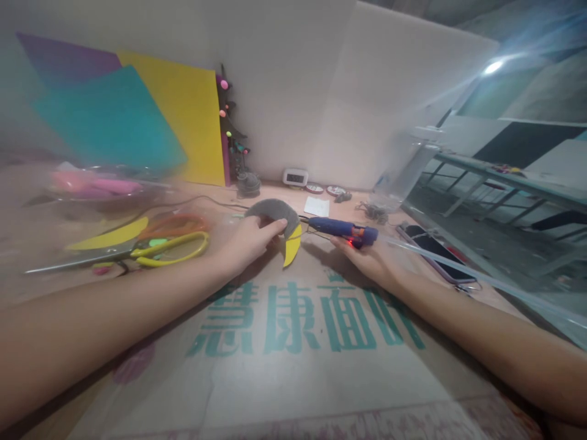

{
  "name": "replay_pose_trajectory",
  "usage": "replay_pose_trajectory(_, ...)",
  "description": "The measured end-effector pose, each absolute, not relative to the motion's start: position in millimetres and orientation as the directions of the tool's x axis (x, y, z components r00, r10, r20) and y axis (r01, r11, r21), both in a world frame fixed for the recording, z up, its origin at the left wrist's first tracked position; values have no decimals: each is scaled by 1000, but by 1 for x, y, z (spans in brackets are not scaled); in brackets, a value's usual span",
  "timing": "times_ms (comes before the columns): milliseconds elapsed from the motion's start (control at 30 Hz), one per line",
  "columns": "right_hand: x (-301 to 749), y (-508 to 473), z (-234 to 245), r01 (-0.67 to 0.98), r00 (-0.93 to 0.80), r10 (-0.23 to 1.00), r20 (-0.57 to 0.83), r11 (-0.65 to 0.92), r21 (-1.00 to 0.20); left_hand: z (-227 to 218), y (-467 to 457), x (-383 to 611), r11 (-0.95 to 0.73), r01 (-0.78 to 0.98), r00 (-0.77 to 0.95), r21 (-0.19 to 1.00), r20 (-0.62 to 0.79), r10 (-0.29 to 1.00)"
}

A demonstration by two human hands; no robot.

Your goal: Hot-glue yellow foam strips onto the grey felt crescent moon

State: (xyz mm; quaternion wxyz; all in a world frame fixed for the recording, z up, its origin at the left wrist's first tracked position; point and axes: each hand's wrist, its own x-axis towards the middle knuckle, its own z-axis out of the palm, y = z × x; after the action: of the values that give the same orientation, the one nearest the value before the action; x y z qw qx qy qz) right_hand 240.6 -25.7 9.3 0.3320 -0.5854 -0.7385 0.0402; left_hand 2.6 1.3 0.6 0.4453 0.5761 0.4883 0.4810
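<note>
1. Nearest to me through the head camera lies a pale printed sheet point(275, 391) with big green characters, spread flat over the table, both forearms reaching across it.
2. At far left I see a purple sheet point(68, 67), a turquoise sheet point(114, 122) and a yellow sheet point(195, 122), overlapping upright at the back; below them sits a blurred clear container point(101, 183) with pink things inside.
3. Just beside the left forearm, yellow-handled scissors point(178, 249) lie near a yellow crescent point(112, 235).
4. Further right, a dark pot point(248, 183) stands at the back wall, a stem with coloured balls rising above it.
5. At centre, I have the left hand point(257, 241) pinching a grey curved piece point(275, 209), thumb on top, other fingers mostly hidden. A yellow pointed tip point(292, 245) shows at its lower end; I cannot tell how they are joined.
6. Behind these stand a small digital clock point(295, 177) and, right of it, a white paper point(317, 206).
7. Right of centre, the right hand point(362, 253) grips a blue glue gun point(337, 228), nozzle towards the curved piece, a red light glowing by the fingers. Whether the nozzle touches, I cannot tell.
8. Right of that hand lies a phone point(435, 252), near the table's edge.
</note>
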Motion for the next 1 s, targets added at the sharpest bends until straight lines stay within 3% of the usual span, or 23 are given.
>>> replay_pose_trajectory(300,252,-19,28,786,-48,888,458,316,-531,0,3,2,-120,177,63,977,110,992)
replay_pose_trajectory(400,264,-7,31,696,-13,889,457,336,-634,-1,3,3,-113,177,53,978,105,993)
replay_pose_trajectory(533,280,12,28,444,71,944,322,259,-858,-1,4,3,-133,184,35,974,128,991)
replay_pose_trajectory(633,290,25,24,333,181,937,297,226,-916,0,4,2,-165,205,56,965,156,986)
replay_pose_trajectory(700,295,30,24,375,218,929,298,202,-905,-1,4,2,-172,205,67,963,162,985)
replay_pose_trajectory(767,296,32,26,517,226,933,281,130,-846,-3,4,3,-175,189,79,966,162,984)
replay_pose_trajectory(900,292,41,29,801,248,942,227,-67,-595,-7,6,4,-199,173,111,964,182,977)
replay_pose_trajectory(1000,288,57,23,866,182,942,283,-17,-500,-7,8,4,-205,226,122,952,181,976)
